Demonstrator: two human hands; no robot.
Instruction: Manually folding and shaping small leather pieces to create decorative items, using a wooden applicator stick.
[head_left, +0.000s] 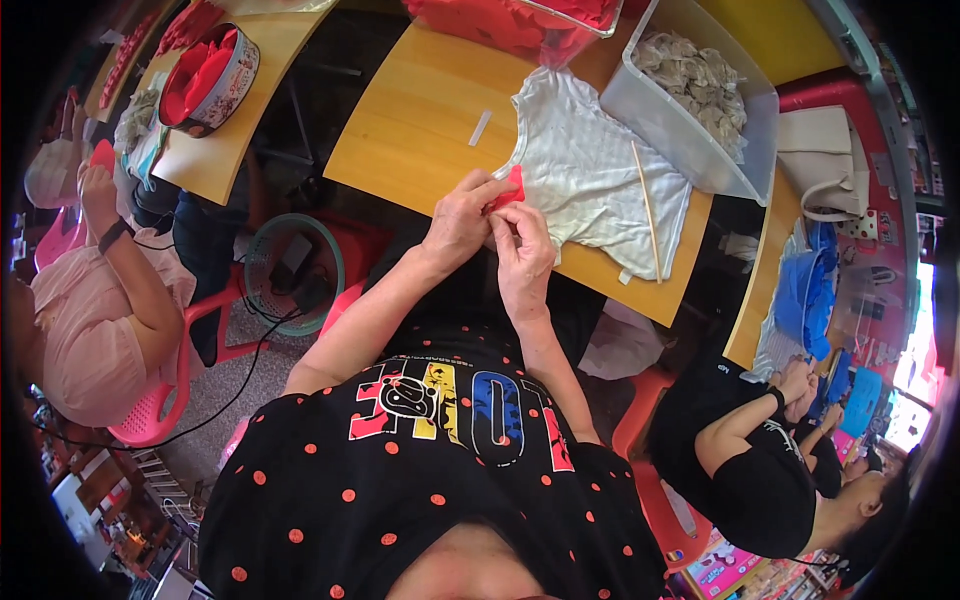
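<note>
My left hand (460,220) pinches a small red piece (513,181) at the edge of a white short-sleeved garment (590,145) on the wooden table (405,120). My right hand (522,240) is just below and right of it, thumb and forefinger closed on the same spot; the fingertips partly hide what they grip. A thin wooden stick (645,210) lies across the garment's right side. A short translucent strip (479,128) lies on the table above my hands.
A clear bin of beige material (625,90) and a red-filled container (510,20) border the table. Left are a round tin (205,110), a basket (255,275) and a co-worker in pink (100,330). Right are a co-worker in black (760,470) and blue fabric (805,280).
</note>
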